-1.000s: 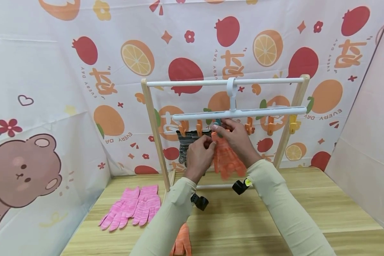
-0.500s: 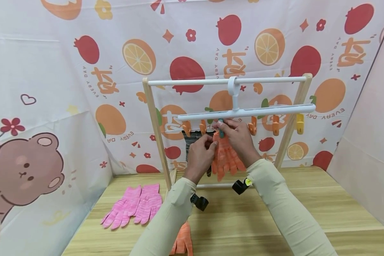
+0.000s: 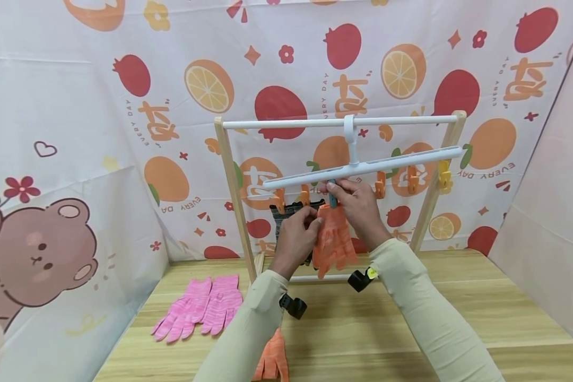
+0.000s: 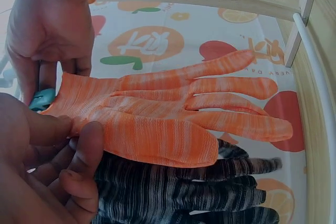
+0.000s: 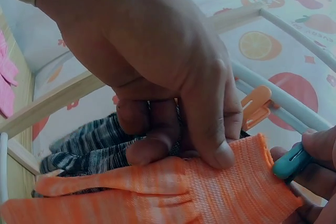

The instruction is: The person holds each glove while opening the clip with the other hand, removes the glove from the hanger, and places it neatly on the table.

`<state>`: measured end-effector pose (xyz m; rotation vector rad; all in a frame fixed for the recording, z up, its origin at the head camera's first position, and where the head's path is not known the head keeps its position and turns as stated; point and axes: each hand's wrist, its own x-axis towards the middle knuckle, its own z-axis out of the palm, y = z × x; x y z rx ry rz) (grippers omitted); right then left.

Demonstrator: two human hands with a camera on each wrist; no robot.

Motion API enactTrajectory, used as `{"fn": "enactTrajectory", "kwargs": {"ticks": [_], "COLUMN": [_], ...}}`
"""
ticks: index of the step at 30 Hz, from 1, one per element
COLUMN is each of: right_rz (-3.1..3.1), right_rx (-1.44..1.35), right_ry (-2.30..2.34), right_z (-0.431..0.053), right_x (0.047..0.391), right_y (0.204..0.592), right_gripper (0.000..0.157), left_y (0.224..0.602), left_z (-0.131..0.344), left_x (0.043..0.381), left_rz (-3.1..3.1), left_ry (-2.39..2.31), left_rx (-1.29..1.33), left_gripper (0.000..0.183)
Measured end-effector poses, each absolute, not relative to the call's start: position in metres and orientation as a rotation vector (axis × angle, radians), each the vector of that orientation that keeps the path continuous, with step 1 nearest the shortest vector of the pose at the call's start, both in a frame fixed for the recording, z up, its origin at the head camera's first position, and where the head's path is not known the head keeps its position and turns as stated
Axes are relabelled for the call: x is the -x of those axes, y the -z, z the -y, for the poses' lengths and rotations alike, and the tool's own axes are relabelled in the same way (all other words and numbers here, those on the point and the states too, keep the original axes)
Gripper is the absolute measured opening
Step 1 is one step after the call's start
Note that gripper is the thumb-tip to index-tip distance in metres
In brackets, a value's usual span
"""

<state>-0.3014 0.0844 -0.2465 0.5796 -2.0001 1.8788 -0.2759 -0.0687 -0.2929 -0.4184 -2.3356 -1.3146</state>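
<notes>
An orange knitted glove hangs fingers-down under a white clip hanger. My left hand pinches the glove's side near its cuff, thumb against fingers. With thumb and fingers, my right hand pinches a teal clip that hangs from the hanger. In the right wrist view the clip's tip overlaps the edge of the cuff. Just left of it, a black-and-grey striped glove hangs from orange clips, partly hidden by my left hand.
The hanger hooks over the top rod of a wooden rack. Two more orange clips and a yellow clip hang to the right. Pink gloves lie on the table at left, and another orange glove near the front.
The hanger has tilted, its left end lower and its right end higher. The teal clip and the orange glove have dropped slightly; both hands stay on them.
</notes>
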Motion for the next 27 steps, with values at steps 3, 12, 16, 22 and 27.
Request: {"fn": "enactTrajectory", "kwargs": {"ticks": [3,12,16,22,27], "right_rz": [2.015,1.99,1.989,1.998,2.017], "right_rx": [-0.567,-0.569,-0.57,-0.567,-0.545], "right_ry": [-1.865,-1.865,-1.856,-1.847,-1.848], "right_z": [-0.085,-0.084,-0.084,-0.084,-0.085], "right_x": [0.301,0.302,0.302,0.301,0.3], "right_y": [0.247,0.246,0.246,0.247,0.247], "right_gripper": [0.03,0.029,0.028,0.028,0.03], "left_y": [0.295,0.302,0.305,0.309,0.312], "left_z": [0.071,0.079,0.082,0.085,0.088], "left_x": [0.274,0.271,0.269,0.264,0.262], "left_rz": [2.342,2.351,2.352,2.36,2.359], "left_ry": [1.329,1.336,1.354,1.365,1.412], "left_rx": [0.421,0.45,0.452,0.467,0.48], "left_gripper": [0.01,0.009,0.009,0.008,0.008]}}
